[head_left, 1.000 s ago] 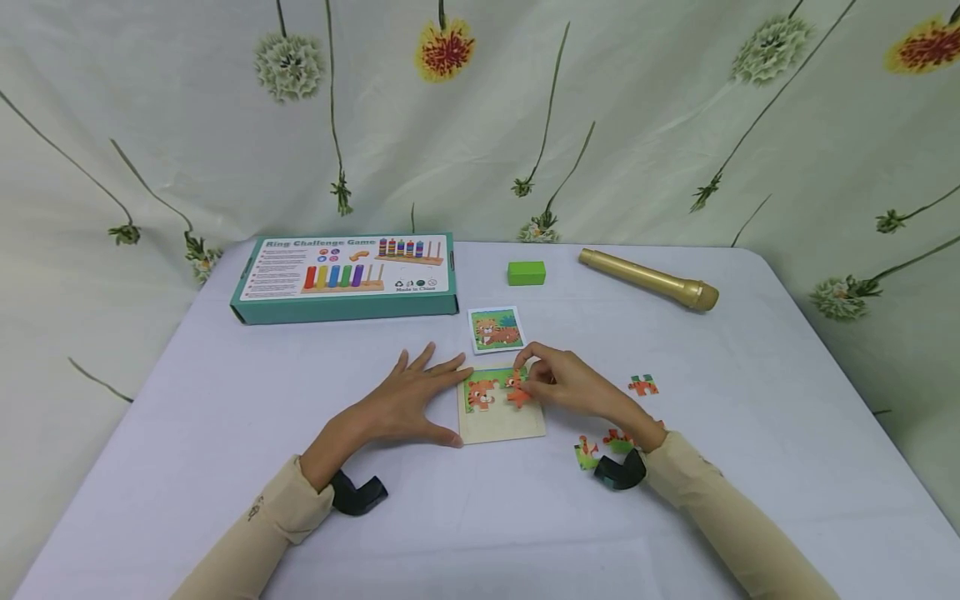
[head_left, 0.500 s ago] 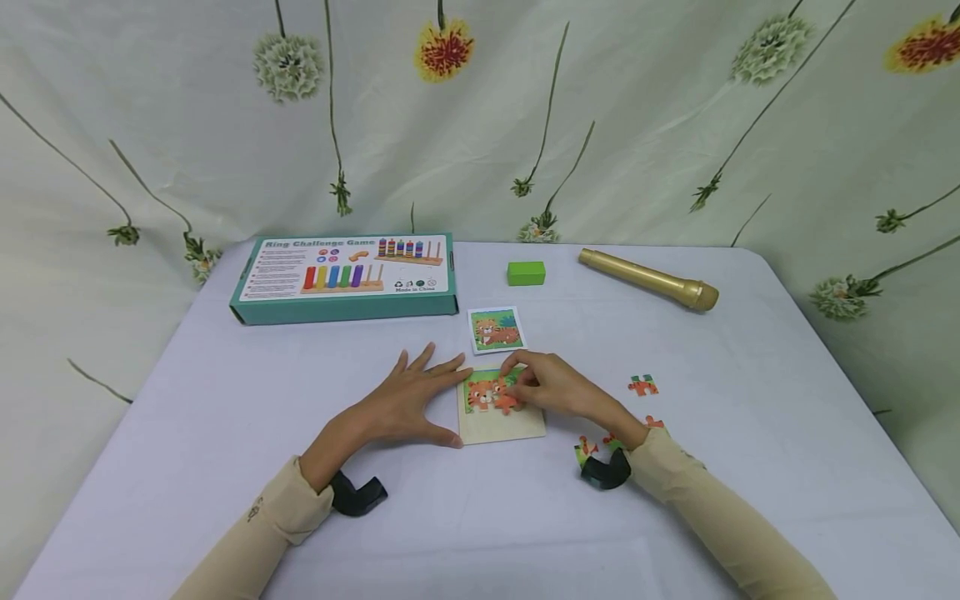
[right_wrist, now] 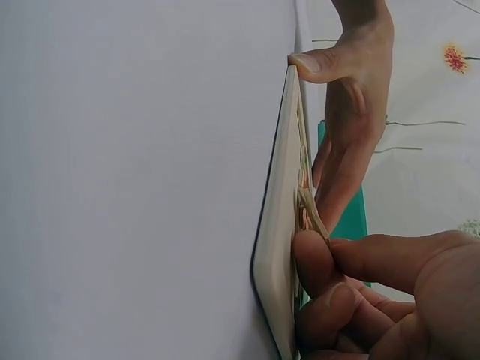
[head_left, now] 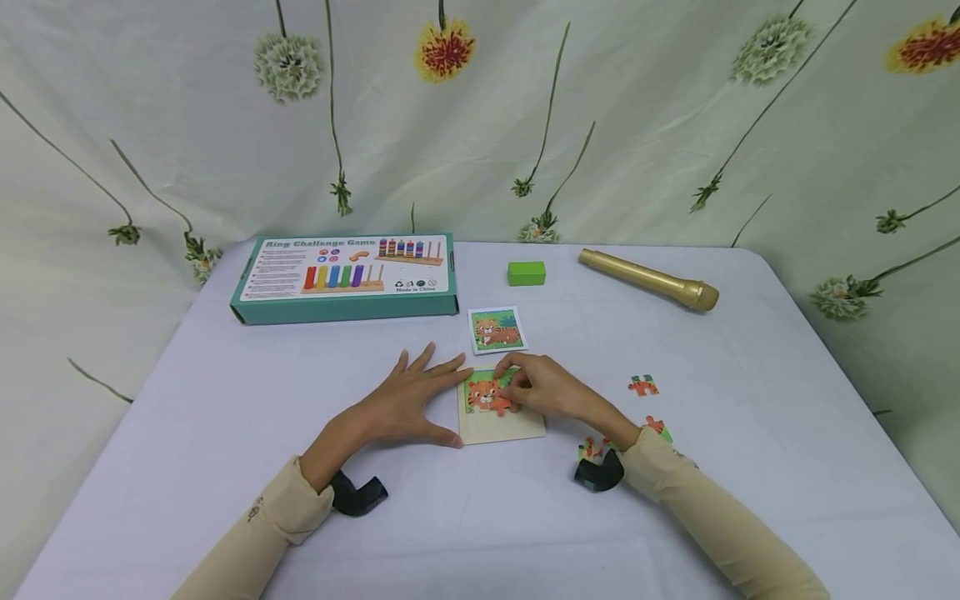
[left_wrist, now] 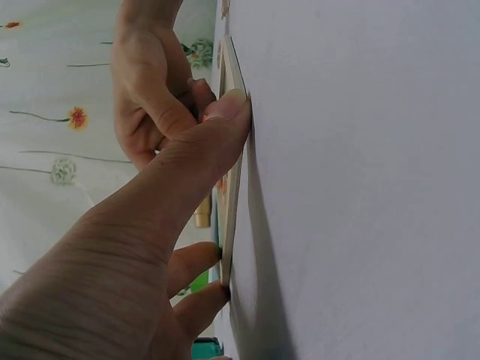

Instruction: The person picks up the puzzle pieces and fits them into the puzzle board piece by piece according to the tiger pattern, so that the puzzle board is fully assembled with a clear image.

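A jigsaw piece (head_left: 501, 403) with an orange tiger pattern is pinched between the thumb and fingers of my right hand (head_left: 549, 387). It overlaps the tiger-face piece (head_left: 480, 395) in the upper part of a pale wooden puzzle board (head_left: 501, 429). In the right wrist view the held piece (right_wrist: 315, 214) stands tilted over the board (right_wrist: 277, 240). My left hand (head_left: 408, 404) spreads its straight fingers at the board's left side; its thumb (left_wrist: 229, 105) touches one corner and fingertips touch the far edge. Just behind the board lies a tiger picture card (head_left: 497, 330).
Loose puzzle pieces lie to the right: one piece (head_left: 642, 385) farther back, another piece (head_left: 657, 427) and more pieces (head_left: 590, 450) by the right wrist, partly hidden. Behind stand a Ring Challenge Game box (head_left: 345, 279), a green block (head_left: 527, 273) and a gold microphone (head_left: 648, 280).
My right hand has moved left with the puzzle piece, from the board's upper right corner to beside the tiger-face piece. The left hand has stayed still.
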The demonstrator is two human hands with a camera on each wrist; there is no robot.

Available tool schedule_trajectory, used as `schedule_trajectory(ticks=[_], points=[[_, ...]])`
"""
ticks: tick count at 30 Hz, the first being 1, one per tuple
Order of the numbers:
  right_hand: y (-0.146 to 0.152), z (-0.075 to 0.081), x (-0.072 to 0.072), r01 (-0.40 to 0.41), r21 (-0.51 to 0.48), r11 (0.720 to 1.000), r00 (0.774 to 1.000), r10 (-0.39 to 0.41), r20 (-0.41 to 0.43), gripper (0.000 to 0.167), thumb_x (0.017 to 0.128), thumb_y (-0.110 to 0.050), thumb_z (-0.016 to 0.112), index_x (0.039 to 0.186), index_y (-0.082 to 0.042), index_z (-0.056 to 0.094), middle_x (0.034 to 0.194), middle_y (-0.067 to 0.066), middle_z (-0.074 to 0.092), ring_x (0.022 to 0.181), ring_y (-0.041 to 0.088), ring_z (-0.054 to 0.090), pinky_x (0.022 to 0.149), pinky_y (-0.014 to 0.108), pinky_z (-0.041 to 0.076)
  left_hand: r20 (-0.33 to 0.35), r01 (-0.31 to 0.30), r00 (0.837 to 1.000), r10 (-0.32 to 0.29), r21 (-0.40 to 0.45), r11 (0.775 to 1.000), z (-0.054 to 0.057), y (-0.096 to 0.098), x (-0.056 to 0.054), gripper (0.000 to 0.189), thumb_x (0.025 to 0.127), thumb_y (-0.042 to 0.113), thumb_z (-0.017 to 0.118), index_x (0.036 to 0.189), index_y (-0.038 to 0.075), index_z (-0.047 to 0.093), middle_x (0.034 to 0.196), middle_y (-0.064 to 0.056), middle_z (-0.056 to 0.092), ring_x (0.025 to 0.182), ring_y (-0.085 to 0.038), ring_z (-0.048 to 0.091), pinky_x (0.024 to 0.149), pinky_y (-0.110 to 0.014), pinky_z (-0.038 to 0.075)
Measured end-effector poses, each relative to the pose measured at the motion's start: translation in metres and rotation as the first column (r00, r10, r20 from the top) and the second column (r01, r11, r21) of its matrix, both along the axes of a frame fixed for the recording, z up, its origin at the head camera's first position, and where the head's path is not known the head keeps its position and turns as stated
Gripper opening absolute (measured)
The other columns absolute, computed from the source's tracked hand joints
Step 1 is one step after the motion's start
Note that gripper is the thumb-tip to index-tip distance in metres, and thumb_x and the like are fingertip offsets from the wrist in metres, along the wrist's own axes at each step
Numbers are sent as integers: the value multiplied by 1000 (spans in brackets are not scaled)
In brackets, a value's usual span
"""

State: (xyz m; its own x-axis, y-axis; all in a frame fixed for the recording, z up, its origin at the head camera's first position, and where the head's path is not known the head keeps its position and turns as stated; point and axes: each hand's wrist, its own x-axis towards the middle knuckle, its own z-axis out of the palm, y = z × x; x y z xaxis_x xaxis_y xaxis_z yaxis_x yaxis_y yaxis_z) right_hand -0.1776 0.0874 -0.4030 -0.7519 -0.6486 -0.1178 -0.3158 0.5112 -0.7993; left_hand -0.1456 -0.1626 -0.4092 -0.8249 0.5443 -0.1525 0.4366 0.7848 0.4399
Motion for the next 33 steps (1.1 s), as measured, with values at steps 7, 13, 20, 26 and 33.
schedule_trajectory(ticks=[7,13,20,26,33], points=[[-1,-3,1,5,12,1000,1000,-5,-6,20,92,-6,61,111,-5,57,64,-1,63,56,7,53,50,19,32,5,-3,1000,3,1,1000,1,0,0,99,66,62,77,149,26,37,158,3,23,147,-34,-4,113,-62,-6],[-2,-2,1,2,18,1000,1000,-2,-11,19,91,-5,61,110,-6,55,62,-1,63,54,7,51,49,18,29,1,-5,1000,5,-1,1000,0,1,0,99,66,63,77,149,26,37,158,3,23,147,-34,-4,113,-62,-6],[-3,-1,2,5,31,1000,999,-4,-36,19,91,-6,62,109,-6,54,60,-2,61,51,6,46,48,18,27,-1,-7,1000,7,4,1000,0,0,0,100,65,63,77,149,26,37,158,3,23,147,-34,-3,113,-62,-5],[-4,-2,3,10,54,998,998,-6,-70,19,91,-7,63,108,-8,54,58,-5,59,48,6,41,46,18,26,-2,-5,1000,5,6,1000,0,1,0,99,65,62,78,148,26,37,158,3,24,147,-35,-3,113,-62,-5],[-4,-3,4,14,52,999,997,-10,-83,20,91,-7,63,108,-8,54,58,-5,58,48,5,41,46,18,26,-4,-6,1000,6,-1,1000,2,1,1,98,66,60,79,148,25,39,158,2,24,147,-36,-2,113,-63,-5]])
